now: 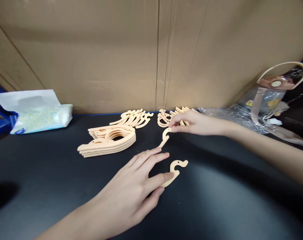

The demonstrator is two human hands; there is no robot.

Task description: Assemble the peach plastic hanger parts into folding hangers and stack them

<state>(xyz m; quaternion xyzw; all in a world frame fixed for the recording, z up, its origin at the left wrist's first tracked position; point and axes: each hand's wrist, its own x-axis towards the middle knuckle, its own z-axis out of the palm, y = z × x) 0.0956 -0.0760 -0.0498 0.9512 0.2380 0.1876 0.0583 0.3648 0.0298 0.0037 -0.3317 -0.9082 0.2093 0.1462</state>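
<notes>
My left hand (135, 186) is closed at thumb and index finger on a cream plastic hanger hook (175, 170), whose curved end points to the right. Its other fingers stretch forward. My right hand (191, 122) pinches the top of a second cream hook (165, 136), and the lower end of that hook reaches the left fingertips. Just behind the right hand lie several loose hooks (163, 118), partly hidden by it. A further row of hooks (138, 117) rests to their left. Nearer to me is a stack of cream hanger arms (108, 141).
A soft tissue pack (41, 113) stands at the left of the black table (66, 186). Clear plastic wrap (221, 115) and a clear bottle (265, 96) with a strap and handle are at the right. A cardboard wall (103, 60) closes off the back.
</notes>
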